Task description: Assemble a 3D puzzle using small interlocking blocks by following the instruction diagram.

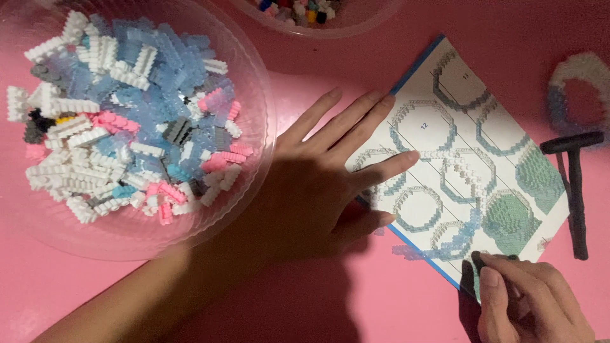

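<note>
a clear plastic bowl (251, 190) is sitting at upper left on the pink table (381, 298), heaped with small white, pale blue, pink and grey building bricks (127, 121). right of it, an instruction sheet (483, 127) is lying tilted, showing ring diagrams and green domes. on its lower half a partly built chain of white and translucent blue brick rings (460, 190) is resting. a black t-shaped tool (575, 184) is lying just beside the sheet's right edge. the left hand (324, 184) is lying open and flat, fingers spread, fingertips pressing the sheet's left edge. the right hand (530, 302) is curling loosely at the sheet's bottom corner, thumb and forefinger pinching there; what they are gripping cannot be told.
</note>
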